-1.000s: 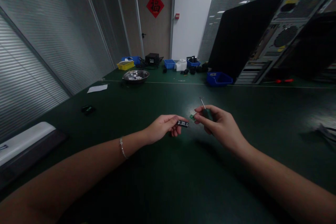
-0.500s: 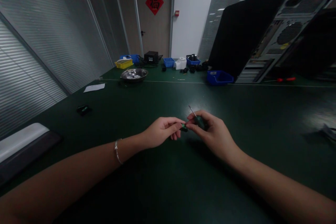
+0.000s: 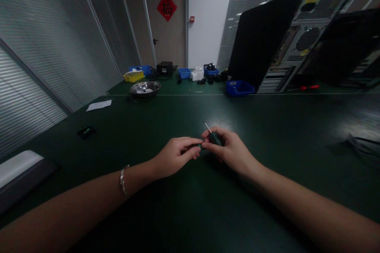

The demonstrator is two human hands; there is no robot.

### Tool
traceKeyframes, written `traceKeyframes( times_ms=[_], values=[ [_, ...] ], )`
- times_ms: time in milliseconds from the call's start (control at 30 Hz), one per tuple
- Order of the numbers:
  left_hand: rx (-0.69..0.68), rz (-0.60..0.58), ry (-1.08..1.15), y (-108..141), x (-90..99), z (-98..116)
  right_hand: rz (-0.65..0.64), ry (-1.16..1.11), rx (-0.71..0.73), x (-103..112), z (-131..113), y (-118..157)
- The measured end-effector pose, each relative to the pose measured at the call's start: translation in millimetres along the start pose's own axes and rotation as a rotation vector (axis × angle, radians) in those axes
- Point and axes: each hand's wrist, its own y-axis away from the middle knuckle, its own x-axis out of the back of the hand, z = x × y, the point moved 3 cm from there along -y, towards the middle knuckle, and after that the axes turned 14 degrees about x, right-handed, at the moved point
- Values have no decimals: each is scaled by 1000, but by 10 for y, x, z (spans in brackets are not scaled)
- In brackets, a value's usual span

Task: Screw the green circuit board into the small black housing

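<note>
My left hand (image 3: 172, 158) has its fingers closed around a small dark part with green on it (image 3: 200, 146), mostly hidden by the fingertips. In my right hand (image 3: 234, 151) a screwdriver (image 3: 215, 139) with a dark green handle is tucked, its thin metal shaft pointing up and to the left. The right thumb and a fingertip meet the right end of the small part, so both hands touch it. The two hands are close together over the green table mat (image 3: 178, 213). The screwdriver's tip is away from the part.
At the left lie another small black-and-green piece (image 3: 86, 131), a white paper (image 3: 99, 105) and a white-and-dark device (image 3: 20, 174). Farther back are a metal bowl (image 3: 145, 89), a blue bin (image 3: 240, 88) and a large computer case (image 3: 267, 43). Dark cables (image 3: 363, 144) rest at right.
My view has turned slightly right, so the surroundings appear farther left. The left thumb has shifted back from the small part, with the fingers reaching over it. The screwdriver stays in my right hand.
</note>
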Motion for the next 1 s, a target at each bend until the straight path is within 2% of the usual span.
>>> traceKeyframes(
  times_ms=[300,433,633,1000],
  values=[
    [110,-72,184,-59,13,-61,-19,115,170,15,-148,-17],
    [95,-134,235,-76,20,-83,-49,145,248,2,-168,7],
    [78,-141,271,-82,10,-101,-43,253,369,-11,-192,30],
    [99,-129,329,-74,14,-108,1,110,238,-18,-132,1]
  ],
)
